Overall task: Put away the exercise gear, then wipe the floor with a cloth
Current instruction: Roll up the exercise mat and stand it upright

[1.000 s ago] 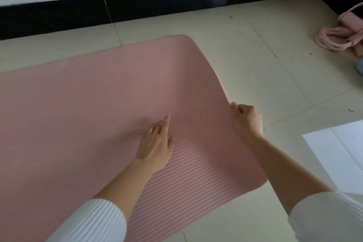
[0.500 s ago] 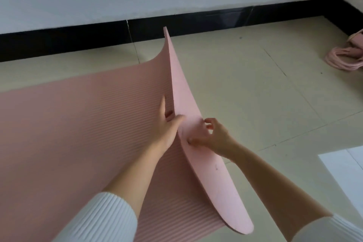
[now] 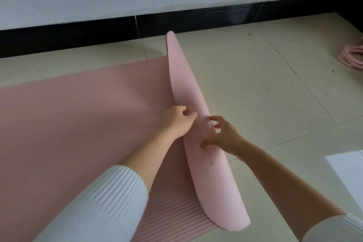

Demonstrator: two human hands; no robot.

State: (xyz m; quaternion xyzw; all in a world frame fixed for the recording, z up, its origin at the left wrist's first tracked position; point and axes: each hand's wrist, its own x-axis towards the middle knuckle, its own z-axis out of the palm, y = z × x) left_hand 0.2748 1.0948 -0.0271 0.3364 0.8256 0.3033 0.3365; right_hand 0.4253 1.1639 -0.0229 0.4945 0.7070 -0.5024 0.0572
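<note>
**Raised mat end could spring back flat**

Since half a second before, the raised right end of the pink mat (image 3: 188,88) had bent further over its ribbed part, which lay flat on the tiled floor (image 3: 255,84) at left. On the fold, the left hand (image 3: 176,122) pinched the mat, thumb on the smooth outer face and fingers behind it. The right hand (image 3: 222,135) had its fingers spread, with only the tips and thumb pressing that same face. The foam seemed stiff to me. If the first turn started loose, or the light right touch slipped, the end could spring open and the roll become crooked. A pink bundle (image 3: 351,57) lay far right, well apart.
</note>
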